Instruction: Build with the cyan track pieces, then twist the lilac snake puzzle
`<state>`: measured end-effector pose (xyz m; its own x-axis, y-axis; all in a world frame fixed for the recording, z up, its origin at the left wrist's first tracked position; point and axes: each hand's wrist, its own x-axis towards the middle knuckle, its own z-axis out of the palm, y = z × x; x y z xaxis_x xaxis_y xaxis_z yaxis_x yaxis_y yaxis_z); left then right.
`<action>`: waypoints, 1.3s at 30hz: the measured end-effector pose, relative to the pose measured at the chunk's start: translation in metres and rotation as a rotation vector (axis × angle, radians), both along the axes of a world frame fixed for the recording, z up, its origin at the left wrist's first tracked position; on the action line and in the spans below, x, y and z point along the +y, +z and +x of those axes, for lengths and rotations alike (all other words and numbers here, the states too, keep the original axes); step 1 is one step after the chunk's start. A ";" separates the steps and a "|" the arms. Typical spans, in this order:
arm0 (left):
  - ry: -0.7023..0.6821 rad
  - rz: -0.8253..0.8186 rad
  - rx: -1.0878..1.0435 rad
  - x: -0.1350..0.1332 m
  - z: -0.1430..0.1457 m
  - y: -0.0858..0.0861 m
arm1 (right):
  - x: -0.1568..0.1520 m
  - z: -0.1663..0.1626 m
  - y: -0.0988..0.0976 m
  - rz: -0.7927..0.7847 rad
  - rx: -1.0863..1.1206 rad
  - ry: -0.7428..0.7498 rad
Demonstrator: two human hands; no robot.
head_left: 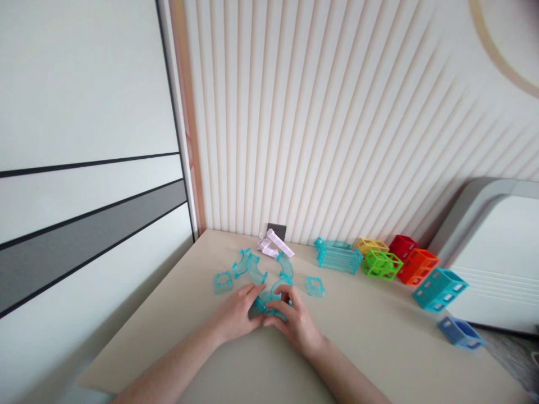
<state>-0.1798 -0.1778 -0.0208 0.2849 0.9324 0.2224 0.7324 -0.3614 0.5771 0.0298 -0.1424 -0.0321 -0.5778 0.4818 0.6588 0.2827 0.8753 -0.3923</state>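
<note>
On the beige table [370, 336] my left hand [238, 314] and my right hand [295, 320] meet over a curved clear teal track piece [272, 297]. Fingers of both hands pinch it from either side. Just beyond lie more curved teal track pieces [252, 266] and another curve [286, 265]. A small square teal piece [223, 281] lies to the left and another square teal piece [314, 286] to the right. A white-lilac piece [275, 244] rests by the wall.
A stack of straight teal pieces [339, 257] sits at the back. Open cube frames follow to the right: yellow [372, 246], green [381, 265], red [403, 246], orange [418, 265], teal [439, 288], blue [460, 332]. A dark wall socket [277, 230] and a white appliance [497, 252] are nearby.
</note>
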 end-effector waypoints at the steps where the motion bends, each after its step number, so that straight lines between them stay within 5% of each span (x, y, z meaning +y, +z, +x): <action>1: -0.006 0.001 0.006 0.000 0.000 0.001 | -0.001 -0.001 0.001 -0.009 -0.011 0.011; 23: -0.031 0.048 0.005 -0.001 -0.002 0.004 | -0.004 0.008 0.021 0.071 -0.239 0.116; 31: -0.014 0.041 -0.037 -0.001 -0.004 0.002 | 0.010 0.021 0.017 0.041 -0.044 -0.272; 39: -0.009 0.030 -0.027 0.000 -0.006 -0.003 | 0.020 0.022 0.008 -0.093 -0.027 -0.312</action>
<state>-0.1860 -0.1777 -0.0234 0.2864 0.9228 0.2575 0.7136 -0.3848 0.5854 0.0523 -0.1227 -0.0245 -0.4095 0.6961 0.5898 0.5435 0.7053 -0.4551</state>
